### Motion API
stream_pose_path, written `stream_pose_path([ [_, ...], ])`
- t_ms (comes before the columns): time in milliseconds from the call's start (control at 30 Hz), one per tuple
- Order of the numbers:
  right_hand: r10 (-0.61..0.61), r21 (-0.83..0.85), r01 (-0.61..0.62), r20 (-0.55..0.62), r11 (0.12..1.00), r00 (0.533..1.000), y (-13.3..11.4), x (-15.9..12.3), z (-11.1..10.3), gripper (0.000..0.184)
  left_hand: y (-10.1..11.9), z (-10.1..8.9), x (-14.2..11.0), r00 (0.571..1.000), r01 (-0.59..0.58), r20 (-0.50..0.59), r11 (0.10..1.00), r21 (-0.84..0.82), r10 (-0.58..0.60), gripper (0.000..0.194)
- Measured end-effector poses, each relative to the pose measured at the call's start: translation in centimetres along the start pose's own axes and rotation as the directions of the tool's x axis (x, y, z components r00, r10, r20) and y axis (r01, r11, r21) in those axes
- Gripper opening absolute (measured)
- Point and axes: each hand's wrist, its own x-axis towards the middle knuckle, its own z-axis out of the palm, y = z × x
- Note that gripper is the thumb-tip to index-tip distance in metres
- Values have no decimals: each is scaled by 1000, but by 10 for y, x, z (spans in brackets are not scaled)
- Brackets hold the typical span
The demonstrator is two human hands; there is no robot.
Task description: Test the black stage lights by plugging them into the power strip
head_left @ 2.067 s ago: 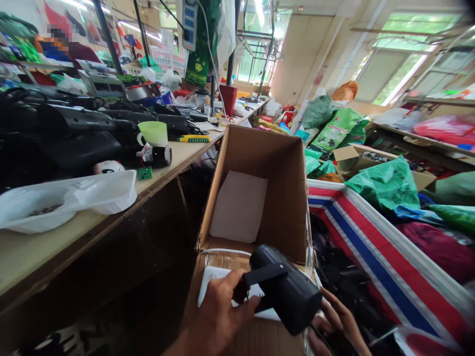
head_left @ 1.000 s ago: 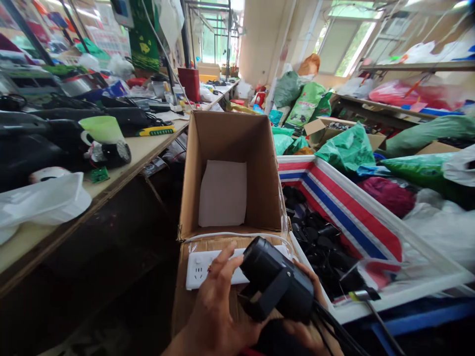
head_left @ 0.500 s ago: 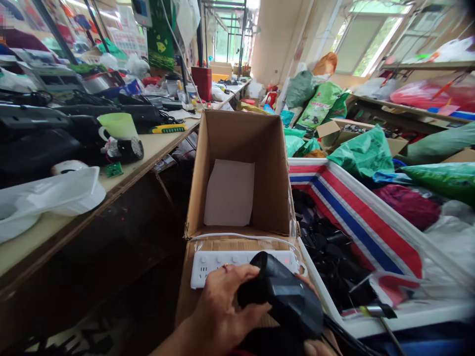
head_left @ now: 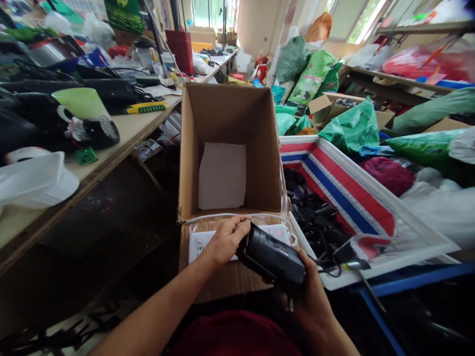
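A bulky black plastic device [head_left: 270, 257] with a rounded end lies tilted between my hands, over a cardboard surface [head_left: 237, 284]. My left hand [head_left: 224, 242] is closed on its upper left end, thumb hidden. Wrapped round its lower right end is my right hand [head_left: 315, 289], with some fingers out of sight underneath. A small metal piece [head_left: 291, 303] pokes out below that hand; what it belongs to is unclear. Behind the device, partly covered, lies a white power strip [head_left: 198, 244] with a red light at its right end.
Beyond the strip stands a cardboard box [head_left: 230, 116], its opening facing me, with a pale sheet [head_left: 222, 175] inside. A white-framed bin [head_left: 415, 247] with a striped lining holds black parts [head_left: 315, 212] at right. The left workbench [head_left: 126, 131] carries a green cup [head_left: 81, 103] and a yellow cutter [head_left: 146, 107].
The device has turned and moved slightly up and left, seen from farther off. My left hand's spread grip has closed over its end, and my right hand shows more. The view has tipped down.
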Motion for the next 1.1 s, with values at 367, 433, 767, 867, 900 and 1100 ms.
stream_pose_path([
  [367, 255, 177, -261, 54, 949, 965, -3, -10, 11, 52, -9, 7, 9, 985, 169, 57, 961, -220, -161, 45],
  [433, 268, 193, -278, 75, 941, 960, 1, -9, 10, 55, -8, 6, 7, 978, 206, 89, 952, -224, -191, 51],
  [767, 235, 315, -275, 159, 908, 959, 5, -13, 6, 57, 16, 19, 5, 978, 197, 116, 958, -209, -176, 37],
  [867, 92, 325, -156, 205, 933, 975, 2, -21, -9, 53, 24, 25, -7, 965, 193, 218, 956, -223, -144, 42],
  [900, 31, 326, -107, 229, 939, 973, 1, -23, -15, 54, 25, 27, -10, 949, 235, 265, 940, -248, -168, 46],
  [1100, -294, 268, 248, 148, 931, 944, -11, -30, -52, 70, 9, 53, 0, 878, 358, 424, 894, -271, -222, 66],
])
